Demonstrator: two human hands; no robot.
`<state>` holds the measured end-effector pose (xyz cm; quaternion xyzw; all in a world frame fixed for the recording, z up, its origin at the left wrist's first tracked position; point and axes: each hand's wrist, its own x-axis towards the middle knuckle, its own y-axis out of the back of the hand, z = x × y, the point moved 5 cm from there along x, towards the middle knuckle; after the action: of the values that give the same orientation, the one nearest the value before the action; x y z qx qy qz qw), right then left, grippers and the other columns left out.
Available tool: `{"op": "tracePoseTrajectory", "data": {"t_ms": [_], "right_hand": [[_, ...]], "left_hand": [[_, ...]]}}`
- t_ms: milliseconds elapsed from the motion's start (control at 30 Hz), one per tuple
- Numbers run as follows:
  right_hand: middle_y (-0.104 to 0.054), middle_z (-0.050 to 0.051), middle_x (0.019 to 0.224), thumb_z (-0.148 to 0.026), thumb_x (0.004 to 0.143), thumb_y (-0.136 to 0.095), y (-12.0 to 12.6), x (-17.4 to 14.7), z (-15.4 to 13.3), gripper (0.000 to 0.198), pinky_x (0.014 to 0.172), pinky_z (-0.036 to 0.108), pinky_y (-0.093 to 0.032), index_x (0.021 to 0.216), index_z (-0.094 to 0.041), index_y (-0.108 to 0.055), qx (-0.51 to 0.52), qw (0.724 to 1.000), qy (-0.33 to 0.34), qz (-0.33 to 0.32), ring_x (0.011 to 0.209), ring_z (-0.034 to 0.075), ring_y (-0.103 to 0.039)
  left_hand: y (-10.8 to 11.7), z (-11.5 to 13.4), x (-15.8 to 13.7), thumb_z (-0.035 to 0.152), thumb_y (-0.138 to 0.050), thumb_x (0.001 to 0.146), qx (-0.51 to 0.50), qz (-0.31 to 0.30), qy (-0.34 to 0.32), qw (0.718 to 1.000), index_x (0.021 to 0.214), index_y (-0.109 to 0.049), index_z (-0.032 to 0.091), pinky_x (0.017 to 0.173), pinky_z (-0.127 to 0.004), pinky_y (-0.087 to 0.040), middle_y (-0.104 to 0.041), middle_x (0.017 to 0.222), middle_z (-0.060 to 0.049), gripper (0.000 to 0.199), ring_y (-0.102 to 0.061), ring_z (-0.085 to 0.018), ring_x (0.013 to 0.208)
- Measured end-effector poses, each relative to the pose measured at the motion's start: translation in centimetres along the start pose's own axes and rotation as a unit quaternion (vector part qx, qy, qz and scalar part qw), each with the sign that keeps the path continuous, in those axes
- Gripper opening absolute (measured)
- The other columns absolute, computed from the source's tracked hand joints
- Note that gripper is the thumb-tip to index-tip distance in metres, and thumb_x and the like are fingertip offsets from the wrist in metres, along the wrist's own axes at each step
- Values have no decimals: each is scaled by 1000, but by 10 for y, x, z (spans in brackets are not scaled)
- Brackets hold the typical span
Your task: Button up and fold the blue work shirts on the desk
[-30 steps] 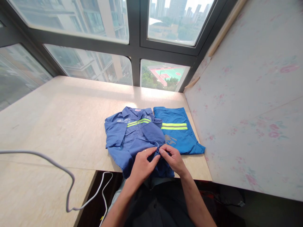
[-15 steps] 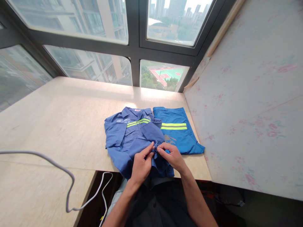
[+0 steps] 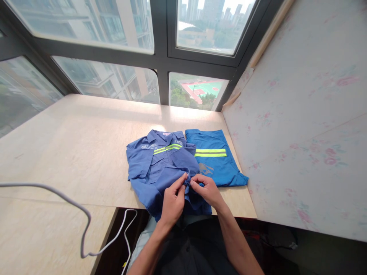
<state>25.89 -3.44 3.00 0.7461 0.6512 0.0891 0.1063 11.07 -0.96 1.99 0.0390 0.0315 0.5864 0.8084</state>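
Note:
A blue-violet work jacket with a collar and yellow-green reflective stripes lies front up on the wooden surface, its lower part bunched toward me. My left hand pinches the front edge of the jacket between thumb and fingers. Close beside it, my right hand pinches the same gathered edge, fingertips almost meeting the left ones. Whatever small detail sits between the fingertips is too small to make out. Partly under the jacket's right side is a folded brighter blue garment with a similar stripe and a grey print.
The pale wooden surface ends at a front edge near my body. A grey cable crosses on the left and hangs into the dark gap. Windows stand behind, and a flower-papered wall borders the right.
Both hands keep their pinch on the jacket edge with only slight finger movement. The jacket's gathered front has shifted a little; the folded garment has stayed put.

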Motion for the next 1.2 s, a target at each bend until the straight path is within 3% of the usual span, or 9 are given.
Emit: {"op": "tracePoseTrajectory", "data": {"t_ms": [367,500,600,1000,1200], "right_hand": [[-63,0,75,-29,86,-63,-2,-7,6,12,68,26,-46,80,-19,-65,36,998,25,54,70,15,-56],[-63,1,84,-20,86,-64,-1,-10,-4,1,73,28,-49,85,-21,-64,17,991,99,86,78,16,-59],[-62,2,89,-13,87,-62,-3,-14,-16,11,80,31,-50,83,-22,-65,-35,978,180,103,87,18,-60],[-65,7,100,-11,91,-55,-8,-19,-22,28,84,37,-55,111,-25,-70,-168,952,247,64,96,20,-62],[-63,11,126,-15,90,-59,-2,-24,-15,28,89,39,-56,114,-25,-70,-188,951,240,42,114,24,-60]], "left_hand": [[-4,2,-7,32,-64,87,8,-2,25,1000,124,-69,18,109,-42,-48,-69,128,-9,40,-64,-26,120],[-6,-2,-7,27,-61,86,5,-7,31,999,126,-67,18,111,-41,-46,-68,130,-8,41,-63,-24,122],[-7,-4,-6,25,-61,85,1,-3,25,1000,128,-65,18,112,-40,-45,-66,133,-8,43,-61,-24,125],[-4,-7,-4,24,-61,88,-86,-16,51,995,141,-51,19,113,-40,-44,-62,137,-12,54,-57,-24,129],[-6,-10,-6,22,-61,87,-78,-21,24,996,140,-51,21,109,-39,-48,-56,144,-12,54,-52,-24,134]]}}
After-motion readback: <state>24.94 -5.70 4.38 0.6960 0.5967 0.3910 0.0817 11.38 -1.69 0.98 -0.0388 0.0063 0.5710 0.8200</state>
